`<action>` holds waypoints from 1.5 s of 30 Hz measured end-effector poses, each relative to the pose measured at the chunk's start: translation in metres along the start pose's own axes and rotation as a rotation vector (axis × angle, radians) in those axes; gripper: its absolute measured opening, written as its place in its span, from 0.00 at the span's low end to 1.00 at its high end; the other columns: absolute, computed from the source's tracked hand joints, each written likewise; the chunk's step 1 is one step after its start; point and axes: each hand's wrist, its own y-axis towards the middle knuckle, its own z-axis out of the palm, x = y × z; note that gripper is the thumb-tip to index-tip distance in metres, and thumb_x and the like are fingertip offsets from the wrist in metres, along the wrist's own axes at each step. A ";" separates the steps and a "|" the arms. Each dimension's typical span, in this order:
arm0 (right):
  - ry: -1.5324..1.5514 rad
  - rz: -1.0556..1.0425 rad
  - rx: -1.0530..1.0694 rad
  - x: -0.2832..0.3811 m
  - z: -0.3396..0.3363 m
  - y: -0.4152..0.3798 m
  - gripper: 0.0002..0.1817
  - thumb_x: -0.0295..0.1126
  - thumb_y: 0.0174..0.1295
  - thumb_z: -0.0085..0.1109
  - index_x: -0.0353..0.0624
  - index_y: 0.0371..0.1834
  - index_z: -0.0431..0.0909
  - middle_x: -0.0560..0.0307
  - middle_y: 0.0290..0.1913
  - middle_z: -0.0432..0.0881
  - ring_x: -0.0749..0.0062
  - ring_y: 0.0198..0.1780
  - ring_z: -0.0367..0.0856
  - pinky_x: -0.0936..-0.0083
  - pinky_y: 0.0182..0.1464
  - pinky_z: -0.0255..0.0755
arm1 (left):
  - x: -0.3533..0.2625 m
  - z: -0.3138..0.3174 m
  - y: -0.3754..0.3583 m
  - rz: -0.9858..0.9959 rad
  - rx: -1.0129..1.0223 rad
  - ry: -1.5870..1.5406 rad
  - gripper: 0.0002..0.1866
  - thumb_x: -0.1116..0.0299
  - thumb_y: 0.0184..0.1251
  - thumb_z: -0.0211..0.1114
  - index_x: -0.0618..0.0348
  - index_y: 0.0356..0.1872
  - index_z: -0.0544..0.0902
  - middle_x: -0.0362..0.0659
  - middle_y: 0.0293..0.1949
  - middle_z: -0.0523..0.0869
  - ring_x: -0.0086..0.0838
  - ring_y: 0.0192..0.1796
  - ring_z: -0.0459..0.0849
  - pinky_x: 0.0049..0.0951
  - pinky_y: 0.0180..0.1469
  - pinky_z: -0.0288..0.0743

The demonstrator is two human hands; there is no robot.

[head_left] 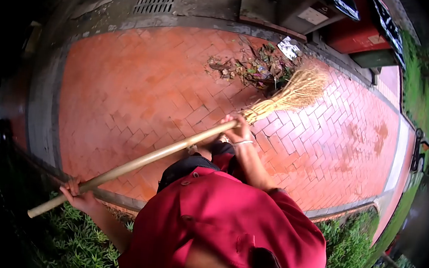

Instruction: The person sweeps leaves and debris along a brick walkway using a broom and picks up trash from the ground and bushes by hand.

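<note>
Red jacket (228, 220) nearest. Left hand (79, 196) closed round broom (173, 148) handle's end, right hand (237, 131) gripping near the bristle head, which rests against leaf litter (255, 66) on brick paving (142, 88). Likely light, stiff handle, springy bristles

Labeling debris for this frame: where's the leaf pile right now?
In the head view, the leaf pile lies upper centre on the red brick path, near its far kerb, touching the left edge of the broom head and beside a white scrap.
</note>
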 end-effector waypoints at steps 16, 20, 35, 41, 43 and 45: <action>-0.381 0.804 0.178 -0.323 0.022 0.066 0.07 0.31 0.59 0.47 0.39 0.28 0.70 0.52 0.30 0.77 0.59 0.37 0.78 0.63 0.46 0.74 | -0.267 0.031 -0.214 0.963 -0.319 0.769 0.26 0.59 0.67 0.43 0.83 0.38 0.74 0.61 0.38 0.79 0.44 0.45 0.77 0.41 0.56 0.69; -0.754 0.666 -0.058 -0.212 -0.036 0.072 0.09 0.31 0.59 0.47 0.38 0.27 0.70 0.51 0.31 0.77 0.61 0.40 0.77 0.63 0.44 0.74 | -0.145 0.085 -0.187 0.917 -0.523 0.681 0.23 0.61 0.66 0.46 0.79 0.31 0.76 0.56 0.36 0.80 0.42 0.43 0.76 0.40 0.56 0.66; -0.615 0.220 -0.369 0.226 -0.075 0.030 0.05 0.29 0.51 0.49 0.49 0.21 0.65 0.58 0.18 0.68 0.63 0.26 0.68 0.63 0.39 0.69 | 0.174 0.155 -0.252 0.515 -0.480 0.038 0.07 0.73 0.63 0.51 0.50 0.25 0.73 0.31 0.11 0.67 0.15 0.14 0.65 0.21 0.24 0.70; -0.548 0.272 0.096 0.172 -0.025 -0.036 0.05 0.24 0.38 0.56 0.42 0.14 0.69 0.59 0.17 0.72 0.67 0.25 0.70 0.69 0.40 0.71 | 0.099 0.183 -0.287 0.609 -0.409 -0.049 0.13 0.67 0.66 0.49 0.53 0.20 0.68 0.30 0.10 0.57 0.17 0.14 0.56 0.20 0.26 0.61; -0.574 0.339 0.070 0.135 -0.026 -0.044 0.04 0.27 0.37 0.58 0.43 0.19 0.73 0.60 0.17 0.74 0.68 0.25 0.71 0.69 0.38 0.69 | 0.067 0.178 -0.304 0.674 -0.393 -0.035 0.12 0.68 0.65 0.51 0.54 0.20 0.69 0.30 0.10 0.60 0.17 0.13 0.56 0.19 0.24 0.61; -0.575 0.466 0.145 0.096 -0.034 -0.045 0.06 0.27 0.36 0.60 0.43 0.19 0.73 0.61 0.19 0.75 0.67 0.27 0.73 0.69 0.42 0.68 | 0.035 0.140 -0.338 0.748 -0.315 0.002 0.11 0.69 0.64 0.51 0.55 0.20 0.70 0.30 0.10 0.63 0.17 0.13 0.58 0.18 0.22 0.62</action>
